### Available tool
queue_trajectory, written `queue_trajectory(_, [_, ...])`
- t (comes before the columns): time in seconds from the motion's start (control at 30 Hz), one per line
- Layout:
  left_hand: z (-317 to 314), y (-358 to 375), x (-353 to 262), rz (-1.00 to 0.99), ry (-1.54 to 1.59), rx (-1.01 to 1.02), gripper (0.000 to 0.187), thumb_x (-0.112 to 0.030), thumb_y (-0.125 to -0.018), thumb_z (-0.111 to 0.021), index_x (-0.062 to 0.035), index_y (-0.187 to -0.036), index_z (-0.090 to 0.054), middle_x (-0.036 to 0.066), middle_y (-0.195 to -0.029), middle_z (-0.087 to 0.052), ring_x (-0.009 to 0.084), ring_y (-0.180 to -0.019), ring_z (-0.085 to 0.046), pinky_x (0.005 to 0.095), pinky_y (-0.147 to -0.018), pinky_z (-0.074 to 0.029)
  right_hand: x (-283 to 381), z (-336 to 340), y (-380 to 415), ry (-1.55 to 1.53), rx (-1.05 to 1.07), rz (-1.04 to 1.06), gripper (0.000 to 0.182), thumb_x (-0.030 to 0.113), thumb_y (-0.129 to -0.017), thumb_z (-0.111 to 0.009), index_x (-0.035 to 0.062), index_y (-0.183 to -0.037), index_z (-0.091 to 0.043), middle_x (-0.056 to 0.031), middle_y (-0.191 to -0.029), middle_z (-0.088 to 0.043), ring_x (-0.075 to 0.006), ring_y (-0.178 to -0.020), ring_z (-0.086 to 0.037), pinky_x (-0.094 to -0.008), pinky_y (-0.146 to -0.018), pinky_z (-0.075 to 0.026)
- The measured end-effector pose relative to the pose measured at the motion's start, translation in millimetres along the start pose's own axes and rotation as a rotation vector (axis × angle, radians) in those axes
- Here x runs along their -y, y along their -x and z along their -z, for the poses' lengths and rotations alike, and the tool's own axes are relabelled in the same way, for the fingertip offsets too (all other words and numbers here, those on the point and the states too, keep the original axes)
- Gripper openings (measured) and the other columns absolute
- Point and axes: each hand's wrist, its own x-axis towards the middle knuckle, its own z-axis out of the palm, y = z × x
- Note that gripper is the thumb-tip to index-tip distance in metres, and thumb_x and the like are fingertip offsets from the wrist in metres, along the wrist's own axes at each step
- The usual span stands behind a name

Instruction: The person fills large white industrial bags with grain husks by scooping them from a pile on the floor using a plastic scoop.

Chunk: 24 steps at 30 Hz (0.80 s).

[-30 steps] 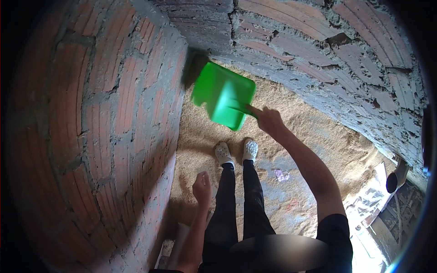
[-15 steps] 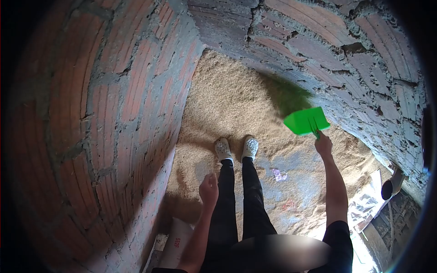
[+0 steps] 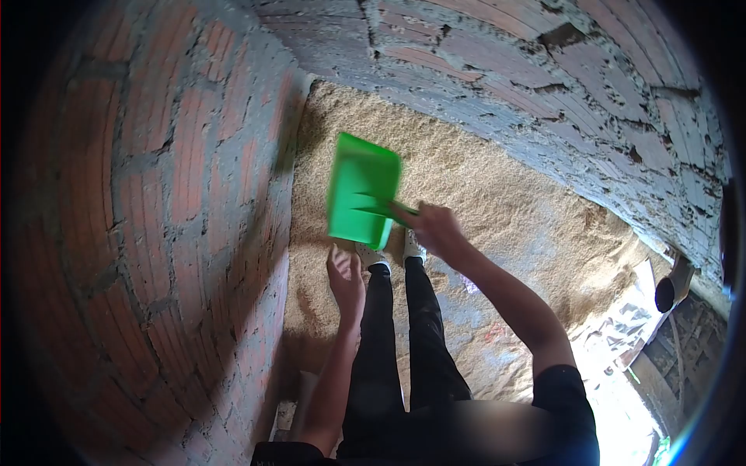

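Note:
My right hand (image 3: pixel 437 230) grips the handle of a bright green plastic scoop (image 3: pixel 360 190), held out in front of me above my feet, its blade pointing away toward the brick corner. My left hand (image 3: pixel 345 273) hangs just below the scoop's near edge, fingers loosely apart, holding nothing. Under the scoop, a layer of pale tan grain (image 3: pixel 482 194) covers the floor. My white clogs (image 3: pixel 410 250) are partly hidden by the scoop and hands.
Rough red brick walls (image 3: pixel 179 194) close in on the left and across the back (image 3: pixel 497 70), meeting in a corner. A bright opening with clutter (image 3: pixel 660 342) lies at the lower right. A white sack (image 3: pixel 299 400) sits by the left wall behind me.
The scoop swung from the far right back to the left in front of me. My left hand rose and reached forward toward the scoop.

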Motion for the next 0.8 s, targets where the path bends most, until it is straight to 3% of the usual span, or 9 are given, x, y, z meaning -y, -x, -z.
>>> queue_trajectory(0.07, [-4.9,-13.7,-6.1,-0.032,0.024,-0.066,0.061,-0.03,-0.091,-0.056,-0.0051,-0.138,-0.028,0.022,-0.125,-0.044,0.0297,-0.113,-0.049,0.0421,-0.094,-0.04,14.5,1.8,-34.2,-0.022,0.009,0.06,0.062,0.012,-0.083,-0.055,0.0253,-0.139,-0.031,-0.0076,-0.07,-0.054,-0.0181,-0.057,-0.058,-0.032,-0.043,-0.048])
queue_trajectory(0.2, [-9.5,-13.0,-13.2,-0.056,0.0,-0.083,0.061,-0.03,-0.091,-0.056,-0.0055,-0.139,-0.026,0.022,-0.125,-0.045,0.0307,-0.112,-0.05,0.0436,-0.094,-0.04,-9.4,-41.8,-46.3,-0.016,0.055,0.027,0.061,0.01,-0.085,-0.052,0.0301,-0.139,-0.032,-0.0089,-0.071,-0.055,-0.0203,-0.057,-0.059,-0.0335,-0.048,-0.05])
queue_trajectory(0.27, [-9.9,-7.4,-5.7,-0.075,-0.014,-0.063,0.061,-0.03,-0.091,-0.056,-0.0058,-0.139,-0.026,0.022,-0.124,-0.046,0.0306,-0.112,-0.05,0.0436,-0.094,-0.04,-32.9,-39.7,-20.7,-0.06,0.129,-0.041,0.061,0.01,-0.083,-0.053,0.0338,-0.137,-0.035,-0.0102,-0.069,-0.057,-0.0218,-0.058,-0.061,-0.0343,-0.049,-0.051])
queue_trajectory(0.43, [-7.1,13.1,19.2,-0.034,-0.082,-0.003,0.061,-0.029,-0.091,-0.057,-0.0064,-0.139,-0.026,0.021,-0.121,-0.049,0.03,-0.112,-0.05,0.0431,-0.094,-0.038,-101.0,-60.7,64.6,-0.069,0.214,-0.317,0.06,0.005,-0.081,-0.052,0.0309,-0.134,-0.042,-0.0106,-0.062,-0.056,-0.0229,-0.052,-0.059,-0.0372,-0.051,-0.048])
queue_trajectory(0.47, [-5.7,16.7,22.0,-0.013,-0.108,0.0,0.06,-0.028,-0.091,-0.057,-0.0055,-0.138,-0.028,0.021,-0.123,-0.047,0.0305,-0.113,-0.048,0.0433,-0.095,-0.038,-117.0,-72.9,82.8,-0.022,0.12,-0.359,0.059,0.004,-0.08,-0.052,0.0309,-0.132,-0.045,-0.0112,-0.059,-0.055,-0.0244,-0.05,-0.058,-0.0376,-0.049,-0.047])
queue_trajectory(0.57, [-2.1,24.8,32.9,-0.049,-0.161,-0.008,0.06,-0.028,-0.09,-0.056,-0.0045,-0.138,-0.028,0.021,-0.121,-0.046,0.0314,-0.115,-0.046,0.0424,-0.096,-0.037,-144.1,-64.4,115.1,0.039,0.144,-0.428,0.054,0.006,-0.076,-0.053,0.0278,-0.126,-0.052,-0.0117,-0.062,-0.058,-0.0272,-0.057,-0.06,-0.0406,-0.056,-0.048])
queue_trajectory(0.7, [6.1,28.2,48.7,-0.183,-0.409,-0.11,0.043,-0.032,-0.091,-0.056,-0.0006,-0.119,-0.048,0.021,-0.118,-0.047,0.0304,-0.111,-0.047,0.0402,-0.091,-0.038,-173.4,-73.8,140.6,0.086,0.166,-0.474,0.048,0.006,-0.077,-0.053,0.02,-0.122,-0.056,-0.0118,-0.063,-0.058,-0.0271,-0.059,-0.061,-0.0413,-0.056,-0.048])
queue_trajectory(0.73, [8.6,26.9,52.3,-0.181,-0.41,-0.118,0.043,-0.032,-0.091,-0.056,-0.0006,-0.119,-0.048,0.021,-0.118,-0.047,0.0304,-0.111,-0.047,0.0402,-0.091,-0.038,-175.7,-78.2,143.3,0.093,0.167,-0.541,0.046,0.007,-0.077,-0.053,0.0176,-0.122,-0.057,-0.0122,-0.064,-0.059,-0.0269,-0.06,-0.062,-0.0411,-0.057,-0.048])
queue_trajectory(0.8, [13.5,27.0,56.6,-0.054,-0.433,-0.109,0.032,-0.028,-0.093,-0.053,0.0032,-0.102,-0.056,0.018,-0.11,-0.05,0.0294,-0.101,-0.051,0.0379,-0.086,-0.041,-154.5,-58.5,144.2,0.117,0.176,-0.515,0.044,0.007,-0.078,-0.053,0.017,-0.121,-0.057,-0.0123,-0.065,-0.06,-0.027,-0.06,-0.062,-0.0409,-0.057,-0.049])
